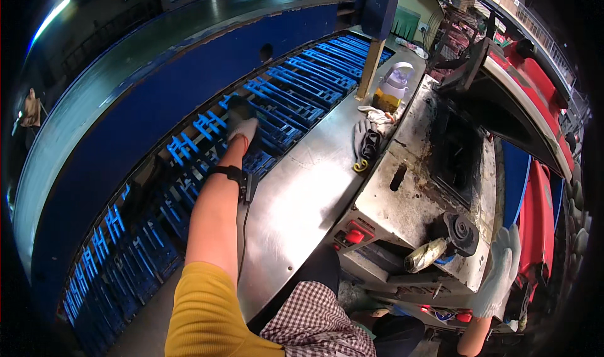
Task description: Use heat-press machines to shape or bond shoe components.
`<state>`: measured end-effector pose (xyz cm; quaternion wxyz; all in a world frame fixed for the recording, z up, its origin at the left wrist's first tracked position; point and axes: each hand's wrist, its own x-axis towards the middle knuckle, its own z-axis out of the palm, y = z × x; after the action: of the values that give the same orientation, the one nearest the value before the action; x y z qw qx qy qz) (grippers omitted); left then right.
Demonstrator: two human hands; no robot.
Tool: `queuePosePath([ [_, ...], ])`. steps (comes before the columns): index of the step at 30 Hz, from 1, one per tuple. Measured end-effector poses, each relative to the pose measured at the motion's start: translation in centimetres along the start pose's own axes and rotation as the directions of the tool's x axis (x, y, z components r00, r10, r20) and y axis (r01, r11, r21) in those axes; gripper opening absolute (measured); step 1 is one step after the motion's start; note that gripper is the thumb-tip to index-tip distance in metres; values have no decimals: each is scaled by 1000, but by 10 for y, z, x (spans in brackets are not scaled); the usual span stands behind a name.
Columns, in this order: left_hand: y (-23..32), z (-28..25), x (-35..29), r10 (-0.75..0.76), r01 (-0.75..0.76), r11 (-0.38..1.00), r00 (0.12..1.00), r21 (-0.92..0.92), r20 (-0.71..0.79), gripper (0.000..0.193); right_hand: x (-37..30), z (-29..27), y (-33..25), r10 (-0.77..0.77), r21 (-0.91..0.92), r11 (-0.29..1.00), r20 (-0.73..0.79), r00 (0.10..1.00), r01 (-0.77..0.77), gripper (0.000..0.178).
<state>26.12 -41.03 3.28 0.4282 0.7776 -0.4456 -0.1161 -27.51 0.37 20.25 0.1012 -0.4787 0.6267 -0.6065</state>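
My left hand (243, 129), in a pale glove, reaches into a long rack of blue slats (294, 83). A dark shape (239, 107) covers the place of its fingers, so I cannot tell whether they grip anything. A dark band with a small box (234, 174) is strapped round my left forearm, and a cable hangs from it. At the lower right, my right hand (501, 274) wears a white glove, fingers stretched upward and holding nothing. It is beside the worn metal machine top (390, 199), near a black round fitting with a tape-wrapped handle (428, 254).
A metal ledge (283, 231) runs along the rack. On it lie grey gloves (363, 140) and a clear jug with yellow contents (393, 91). A wooden post (370, 69) stands behind. A raised dark cover (503, 96) and a red switch (355, 236) belong to the machine.
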Motion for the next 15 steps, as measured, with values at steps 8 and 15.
queuePosePath([
  [8,-42,-60,-42,-126,128,895,991,-426,34,87,-12,-2,30,114,25,993,10,993,-114,58],
  [15,-160,-108,-19,-475,367,-192,777,-910,413,49,-32,-17,19,102,-39,994,-12,995,-103,55],
])
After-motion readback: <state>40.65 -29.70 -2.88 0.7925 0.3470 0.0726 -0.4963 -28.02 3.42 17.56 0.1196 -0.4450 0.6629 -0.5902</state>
